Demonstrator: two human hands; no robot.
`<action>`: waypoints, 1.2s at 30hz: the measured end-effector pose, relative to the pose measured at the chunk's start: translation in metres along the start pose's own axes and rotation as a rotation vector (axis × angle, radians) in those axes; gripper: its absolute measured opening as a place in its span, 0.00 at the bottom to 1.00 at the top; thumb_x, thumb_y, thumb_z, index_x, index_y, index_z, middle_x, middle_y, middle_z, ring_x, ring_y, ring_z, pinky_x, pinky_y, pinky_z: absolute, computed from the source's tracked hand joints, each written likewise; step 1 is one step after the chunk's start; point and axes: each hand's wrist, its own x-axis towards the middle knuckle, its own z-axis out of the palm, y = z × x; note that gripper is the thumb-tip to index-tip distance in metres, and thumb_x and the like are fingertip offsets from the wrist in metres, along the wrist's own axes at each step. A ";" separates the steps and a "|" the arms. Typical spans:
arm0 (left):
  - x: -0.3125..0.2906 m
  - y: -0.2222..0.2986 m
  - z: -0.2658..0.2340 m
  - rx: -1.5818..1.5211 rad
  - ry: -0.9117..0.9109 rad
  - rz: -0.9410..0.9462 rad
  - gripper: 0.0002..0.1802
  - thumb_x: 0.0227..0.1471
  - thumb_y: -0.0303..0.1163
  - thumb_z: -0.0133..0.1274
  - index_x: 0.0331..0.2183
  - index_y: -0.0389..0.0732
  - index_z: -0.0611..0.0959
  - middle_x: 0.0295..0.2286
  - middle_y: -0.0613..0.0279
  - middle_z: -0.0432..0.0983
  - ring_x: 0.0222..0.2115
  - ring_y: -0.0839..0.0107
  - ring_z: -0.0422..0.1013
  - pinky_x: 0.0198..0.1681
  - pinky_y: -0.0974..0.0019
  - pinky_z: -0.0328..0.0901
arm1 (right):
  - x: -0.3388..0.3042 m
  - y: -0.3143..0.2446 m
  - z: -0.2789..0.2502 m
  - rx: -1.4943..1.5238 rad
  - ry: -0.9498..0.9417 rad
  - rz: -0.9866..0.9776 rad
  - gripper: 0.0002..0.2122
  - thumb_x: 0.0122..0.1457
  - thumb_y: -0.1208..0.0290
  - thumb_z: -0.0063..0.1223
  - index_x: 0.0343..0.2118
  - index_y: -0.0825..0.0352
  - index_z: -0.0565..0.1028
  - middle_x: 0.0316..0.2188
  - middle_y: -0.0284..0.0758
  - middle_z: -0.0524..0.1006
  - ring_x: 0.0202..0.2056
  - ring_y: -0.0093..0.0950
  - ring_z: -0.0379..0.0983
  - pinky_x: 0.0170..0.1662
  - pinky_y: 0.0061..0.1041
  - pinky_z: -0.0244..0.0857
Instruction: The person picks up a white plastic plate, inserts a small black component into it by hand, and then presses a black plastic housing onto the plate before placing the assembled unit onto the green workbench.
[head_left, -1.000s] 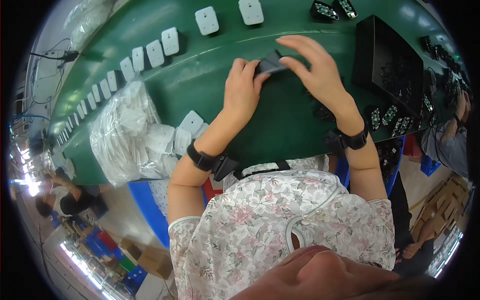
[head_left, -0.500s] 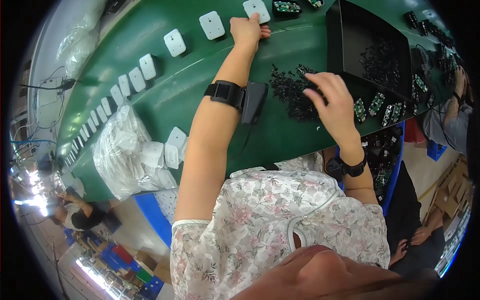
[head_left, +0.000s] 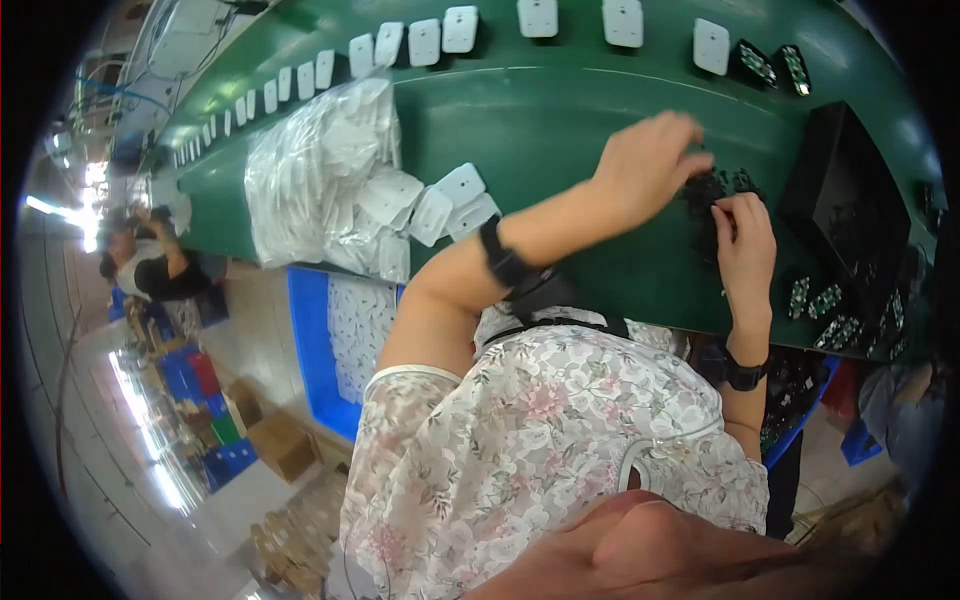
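Over the green work table, my left hand [head_left: 650, 165] hangs just left of a pile of small black parts [head_left: 703, 215]. It is blurred by motion, with the thumb apart from the fingers and nothing seen in it. At the pile's right side, my right hand [head_left: 748, 240] has thumb and fingertips brought together; whatever they pinch is too small to make out. Farther back stands a white cover [head_left: 710, 47], the rightmost of a long curved row. Beside it are two black housings with green circuit boards, one [head_left: 755, 65] left of the other [head_left: 795, 70].
A black open box [head_left: 845, 165] stands right of the pile, with several circuit boards [head_left: 825, 300] nearer the edge. At left lie a clear bag of white covers [head_left: 320, 170] and loose covers [head_left: 460, 187]. A blue bin [head_left: 312, 350] sits below; another person [head_left: 150, 260] is far left.
My left hand has left the rightmost white cover and come back to the pile. My right hand's fingers have closed together at the pile. The whole view has shifted.
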 end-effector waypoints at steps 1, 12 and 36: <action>-0.023 0.004 -0.016 0.197 -0.016 0.098 0.13 0.46 0.37 0.59 0.32 0.43 0.76 0.31 0.60 0.71 0.32 0.59 0.70 0.32 0.59 0.67 | 0.002 -0.002 0.000 -0.034 0.014 -0.034 0.04 0.53 0.77 0.54 0.29 0.69 0.71 0.27 0.37 0.70 0.31 0.35 0.69 0.34 0.29 0.63; -0.129 -0.059 -0.145 0.830 -0.046 -0.329 0.27 0.36 0.46 0.65 0.33 0.37 0.75 0.30 0.56 0.67 0.32 0.58 0.66 0.32 0.61 0.67 | 0.013 -0.026 0.010 -0.078 -0.003 0.009 0.06 0.52 0.74 0.58 0.26 0.68 0.72 0.24 0.33 0.70 0.23 0.27 0.67 0.27 0.24 0.62; -0.051 -0.010 -0.089 -0.178 0.006 -0.260 0.11 0.48 0.21 0.56 0.37 0.39 0.79 0.25 0.56 0.72 0.21 0.60 0.71 0.23 0.64 0.66 | 0.051 -0.075 0.029 1.133 -0.252 0.374 0.05 0.59 0.71 0.54 0.32 0.67 0.73 0.23 0.25 0.70 0.26 0.14 0.64 0.31 0.13 0.57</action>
